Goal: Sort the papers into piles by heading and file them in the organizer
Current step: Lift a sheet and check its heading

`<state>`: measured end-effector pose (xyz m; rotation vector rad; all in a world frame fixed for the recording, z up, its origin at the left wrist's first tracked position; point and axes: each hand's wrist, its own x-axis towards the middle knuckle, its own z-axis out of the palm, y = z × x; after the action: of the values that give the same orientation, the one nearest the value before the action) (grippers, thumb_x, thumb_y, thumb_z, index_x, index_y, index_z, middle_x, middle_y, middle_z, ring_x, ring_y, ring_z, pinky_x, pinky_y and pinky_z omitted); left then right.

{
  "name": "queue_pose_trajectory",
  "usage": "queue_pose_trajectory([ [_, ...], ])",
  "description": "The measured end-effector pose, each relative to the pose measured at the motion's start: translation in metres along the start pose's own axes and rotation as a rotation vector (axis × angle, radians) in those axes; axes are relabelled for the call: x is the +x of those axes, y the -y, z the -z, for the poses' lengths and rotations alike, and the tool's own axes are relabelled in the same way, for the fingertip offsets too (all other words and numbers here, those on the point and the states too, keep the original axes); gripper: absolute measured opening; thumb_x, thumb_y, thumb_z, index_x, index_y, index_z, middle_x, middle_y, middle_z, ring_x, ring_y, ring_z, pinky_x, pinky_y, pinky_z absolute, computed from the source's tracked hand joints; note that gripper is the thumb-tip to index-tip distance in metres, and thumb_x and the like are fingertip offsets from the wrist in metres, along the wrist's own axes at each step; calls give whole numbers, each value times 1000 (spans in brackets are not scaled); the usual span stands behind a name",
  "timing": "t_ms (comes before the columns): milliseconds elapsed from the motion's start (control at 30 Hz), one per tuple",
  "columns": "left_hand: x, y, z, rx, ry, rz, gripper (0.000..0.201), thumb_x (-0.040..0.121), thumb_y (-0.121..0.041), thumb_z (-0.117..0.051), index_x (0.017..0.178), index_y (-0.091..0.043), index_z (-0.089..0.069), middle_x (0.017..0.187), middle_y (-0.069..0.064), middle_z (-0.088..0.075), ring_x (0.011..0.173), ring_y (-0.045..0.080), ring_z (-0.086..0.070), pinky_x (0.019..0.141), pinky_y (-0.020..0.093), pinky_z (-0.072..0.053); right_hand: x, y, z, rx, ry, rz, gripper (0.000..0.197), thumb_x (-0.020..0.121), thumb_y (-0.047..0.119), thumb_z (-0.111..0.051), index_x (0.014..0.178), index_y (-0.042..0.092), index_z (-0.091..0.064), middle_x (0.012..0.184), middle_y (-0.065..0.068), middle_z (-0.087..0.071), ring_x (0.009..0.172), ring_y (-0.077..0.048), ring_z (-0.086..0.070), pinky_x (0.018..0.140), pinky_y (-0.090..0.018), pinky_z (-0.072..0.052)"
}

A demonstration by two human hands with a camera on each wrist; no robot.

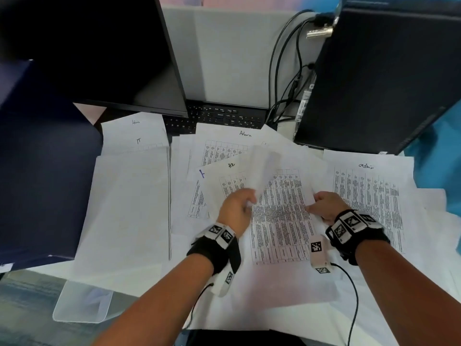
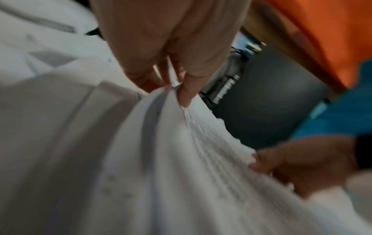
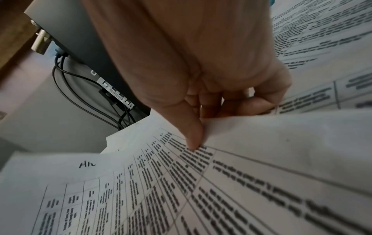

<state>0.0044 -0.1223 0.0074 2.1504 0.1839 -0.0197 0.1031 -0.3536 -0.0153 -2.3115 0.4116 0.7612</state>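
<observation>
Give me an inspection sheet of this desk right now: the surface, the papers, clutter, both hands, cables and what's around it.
Surface: desk mostly covered by loose sheets.
Job's things: printed table sheets with handwritten headings; an IT sheet at left, Admin sheets at back and right, an HR sheet in the middle. Organizer: cannot tell which item it is.
Clutter: clear plastic sleeve at the near left edge.
Grips: left hand pinches a lifted, curled sheet; right hand pinches the edge of the middle sheet.
Cables: black cables hang behind the desk.
Surroundings: monitor, keyboard, computer tower.
</observation>
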Motion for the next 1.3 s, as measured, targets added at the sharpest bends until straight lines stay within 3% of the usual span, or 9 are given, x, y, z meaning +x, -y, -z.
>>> queue_pose_trajectory([
  [133, -8, 9, -15, 102, 66, -224, 44, 76, 20, -44, 108, -3, -62, 119, 10, -60, 112, 26, -54, 102, 28, -40, -1, 3, 1, 19, 33, -44, 41, 85, 12, -68, 123, 2, -57, 105, -8, -59, 66, -13, -49, 48, -20, -35],
  [267, -4, 14, -14, -74, -44, 88, 68, 79, 9, -53, 141, -12, -34, 128, 0, -45, 115, 20, -51, 96, 32, -48, 0, 4, 1, 2, 21, -57, 48, 85, 13, -68, 130, 5, -54, 129, -13, -57, 95, -23, -53, 60, -22, -39],
  [367, 1, 16, -8, 92, -63, 269, 39, 83, -8, -59, 121, -8, -54, 122, 7, -54, 111, 28, -53, 86, 30, -48, -2, 5, 0, 16, 21, -57, 48, 83, 13, -70, 129, 7, -55, 130, -11, -58, 105, -26, -56, 76, -28, -41],
  [633, 12, 29, 9, 170, -107, 532, 40, 81, -32, -66, 116, -13, -62, 142, 14, -40, 135, 27, -32, 104, 27, -30, -4, 3, -2, 62, 11, -51, 50, 81, 12, -73, 127, 6, -55, 112, -6, -59, 65, -13, -44, 51, -21, -33],
  [767, 13, 26, 16, -175, -182, 535, 18, 78, -14, -71, 94, -14, -64, 95, 3, -62, 90, 20, -59, 82, 22, -47, -5, 2, -1, 55, 13, -46, 49, 82, 13, -72, 128, 5, -55, 112, -10, -60, 57, -8, -36, 48, -21, -30],
  [933, -8, 8, 8, -55, -47, 138, 26, 87, -2, -55, 97, -24, -45, 63, 0, -53, 48, 19, -48, 51, 24, -42, -8, 3, -1, 16, 11, -41, 45, 84, 17, -71, 124, 1, -58, 99, -8, -57, 58, -11, -41, 51, -21, -33],
  [1067, -15, 11, 0, -140, -70, 109, 64, 83, 4, -56, 134, -25, -32, 92, -4, -65, 77, 13, -63, 69, 16, -52, -13, 8, 1, -41, 14, -30, 51, 87, 21, -68, 131, 1, -52, 107, -8, -57, 65, -13, -45, 51, -19, -33],
  [1200, -5, 21, 9, 177, -254, 419, 51, 78, -17, -64, 127, -15, -51, 131, 15, -48, 120, 30, -45, 96, 36, -43, -20, 12, 2, -101, 35, 9, 49, 88, 18, -65, 131, -1, -52, 125, -13, -57, 94, -23, -56, 72, -26, -44],
  [1300, 6, 31, 24, 12, -186, 540, 45, 78, -27, -71, 117, -11, -56, 126, 10, -51, 118, 29, -51, 86, 28, -44, -26, 14, 3, -74, 52, 53, 33, 88, 15, -65, 118, 1, -62, 114, -12, -63, 91, -23, -56, 81, -30, -46],
])
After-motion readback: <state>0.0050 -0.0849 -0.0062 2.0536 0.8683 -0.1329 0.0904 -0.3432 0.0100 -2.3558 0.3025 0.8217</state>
